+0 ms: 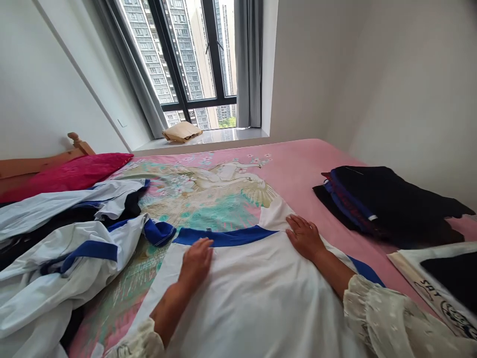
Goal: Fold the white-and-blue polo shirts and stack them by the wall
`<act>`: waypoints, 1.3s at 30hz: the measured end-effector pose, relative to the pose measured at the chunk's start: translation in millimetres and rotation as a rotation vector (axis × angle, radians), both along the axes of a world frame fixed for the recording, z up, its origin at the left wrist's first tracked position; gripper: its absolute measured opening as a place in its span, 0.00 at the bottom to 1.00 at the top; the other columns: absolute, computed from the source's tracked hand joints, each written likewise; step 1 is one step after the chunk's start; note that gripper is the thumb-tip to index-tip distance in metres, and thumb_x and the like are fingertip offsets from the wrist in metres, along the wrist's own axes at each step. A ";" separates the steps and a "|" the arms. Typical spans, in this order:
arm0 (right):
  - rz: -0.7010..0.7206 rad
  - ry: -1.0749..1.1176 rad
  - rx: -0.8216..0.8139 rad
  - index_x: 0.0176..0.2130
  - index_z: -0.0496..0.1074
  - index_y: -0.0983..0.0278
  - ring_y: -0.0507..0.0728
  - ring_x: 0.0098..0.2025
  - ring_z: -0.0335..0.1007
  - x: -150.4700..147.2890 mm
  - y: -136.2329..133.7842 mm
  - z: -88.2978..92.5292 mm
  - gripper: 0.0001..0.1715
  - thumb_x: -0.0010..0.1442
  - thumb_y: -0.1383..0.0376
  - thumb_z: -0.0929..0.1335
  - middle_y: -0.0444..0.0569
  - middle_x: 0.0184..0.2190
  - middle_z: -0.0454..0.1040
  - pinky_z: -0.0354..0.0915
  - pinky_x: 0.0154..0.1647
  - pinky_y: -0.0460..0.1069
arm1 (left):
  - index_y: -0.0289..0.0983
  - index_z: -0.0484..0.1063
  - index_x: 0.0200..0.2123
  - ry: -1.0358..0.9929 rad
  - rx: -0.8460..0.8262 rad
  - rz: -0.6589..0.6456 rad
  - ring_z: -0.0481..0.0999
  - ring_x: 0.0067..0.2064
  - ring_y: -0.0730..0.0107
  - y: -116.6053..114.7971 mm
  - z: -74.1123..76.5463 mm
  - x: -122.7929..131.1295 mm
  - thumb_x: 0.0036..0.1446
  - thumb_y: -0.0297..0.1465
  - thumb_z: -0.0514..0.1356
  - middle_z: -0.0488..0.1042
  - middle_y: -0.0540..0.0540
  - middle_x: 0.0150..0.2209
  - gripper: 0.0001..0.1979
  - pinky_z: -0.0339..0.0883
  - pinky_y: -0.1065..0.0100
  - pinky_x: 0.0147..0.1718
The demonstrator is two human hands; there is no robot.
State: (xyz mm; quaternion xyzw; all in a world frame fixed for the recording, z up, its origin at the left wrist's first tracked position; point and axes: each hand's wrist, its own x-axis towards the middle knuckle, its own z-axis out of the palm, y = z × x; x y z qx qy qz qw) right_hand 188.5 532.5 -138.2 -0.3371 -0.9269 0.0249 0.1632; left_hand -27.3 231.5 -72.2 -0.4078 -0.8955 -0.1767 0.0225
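Note:
A white shirt with a blue band (242, 293) lies spread flat on the pink bedsheet (298, 169) in front of me. My left hand (196, 262) rests palm down on it just below the blue band, fingers together and flat. My right hand (303, 236) lies palm down on the shirt's upper right part, fingers stretched out toward the blue band. Neither hand grips anything.
A heap of white and blue clothes (63, 238) lies at the left. A stack of folded dark clothes (383, 204) sits at the right, with a white and black printed garment (439, 283) nearer. A red pillow (70, 174) lies by the wooden headboard. A tan bag (182, 132) lies on the windowsill.

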 end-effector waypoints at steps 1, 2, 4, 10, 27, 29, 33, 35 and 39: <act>0.001 0.011 0.012 0.59 0.60 0.59 0.58 0.63 0.51 -0.3 1.1 -2.2 0.26 0.64 0.58 0.56 0.49 0.63 0.59 0.45 0.62 0.59 | 0.39 0.70 0.52 0.000 -0.029 0.139 0.64 0.59 0.60 1.7 1.6 -23.2 0.61 0.33 0.47 0.69 0.42 0.56 0.20 0.57 0.56 0.58; 0.001 0.018 0.022 0.59 0.61 0.59 0.58 0.63 0.51 -0.7 2.0 -3.7 0.25 0.64 0.58 0.57 0.49 0.62 0.59 0.45 0.62 0.60 | 0.38 0.67 0.54 -0.008 -0.054 0.265 0.63 0.60 0.58 3.2 2.4 -43.4 0.60 0.33 0.47 0.67 0.40 0.58 0.21 0.56 0.55 0.58; 0.003 0.025 0.034 0.59 0.62 0.59 0.58 0.63 0.52 -1.2 2.7 -4.5 0.25 0.64 0.58 0.57 0.49 0.62 0.60 0.46 0.61 0.60 | 0.34 0.63 0.57 -0.035 -0.090 0.448 0.63 0.59 0.53 5.8 2.6 -74.2 0.60 0.32 0.46 0.65 0.35 0.59 0.24 0.56 0.51 0.56; 0.008 0.025 0.042 0.58 0.62 0.60 0.58 0.62 0.53 -2.1 1.6 0.1 0.25 0.64 0.59 0.57 0.50 0.61 0.61 0.47 0.61 0.58 | 0.36 0.72 0.46 -0.170 -0.142 0.568 0.66 0.54 0.38 14.5 6.5 -124.7 0.51 0.38 0.54 0.71 0.32 0.50 0.21 0.58 0.42 0.48; 0.014 0.054 0.061 0.59 0.61 0.63 0.59 0.63 0.52 -3.6 7.5 -8.5 0.27 0.63 0.57 0.57 0.52 0.61 0.61 0.49 0.62 0.57 | 0.41 0.71 0.44 -0.094 0.171 0.554 0.75 0.41 0.56 4.2 -27.3 -132.8 0.56 0.46 0.51 0.77 0.44 0.38 0.21 0.63 0.60 0.43; 0.018 0.091 0.073 0.57 0.63 0.64 0.58 0.62 0.54 -1.2 6.5 -9.1 0.26 0.63 0.57 0.57 0.53 0.59 0.63 0.51 0.61 0.56 | 0.41 0.70 0.45 -0.074 0.180 0.541 0.75 0.41 0.56 3.8 -28.8 -130.7 0.57 0.45 0.50 0.78 0.44 0.38 0.20 0.62 0.60 0.45; -0.002 0.189 0.170 0.51 0.69 0.63 0.60 0.57 0.60 -2.1 3.3 5.5 0.22 0.63 0.58 0.57 0.54 0.53 0.68 0.54 0.58 0.56 | 0.39 0.70 0.45 -0.053 0.187 0.544 0.75 0.43 0.53 3.1 -35.7 -128.3 0.57 0.43 0.50 0.78 0.42 0.38 0.19 0.59 0.56 0.48; 0.031 0.187 0.169 0.48 0.71 0.62 0.59 0.51 0.65 -15.3 2.2 22.6 0.20 0.64 0.59 0.57 0.53 0.47 0.72 0.57 0.54 0.54 | 0.39 0.70 0.45 -0.067 0.207 0.549 0.74 0.44 0.52 2.4 -38.0 -128.3 0.56 0.40 0.50 0.78 0.41 0.38 0.18 0.58 0.55 0.49; 0.070 -0.063 0.027 0.54 0.66 0.58 0.57 0.38 0.72 -72.3 1.7 58.0 0.21 0.64 0.62 0.56 0.49 0.37 0.76 0.62 0.39 0.49 | 0.41 0.69 0.48 -0.127 0.288 0.538 0.74 0.45 0.54 0.1 -37.6 -128.1 0.52 0.34 0.52 0.77 0.42 0.41 0.19 0.58 0.55 0.51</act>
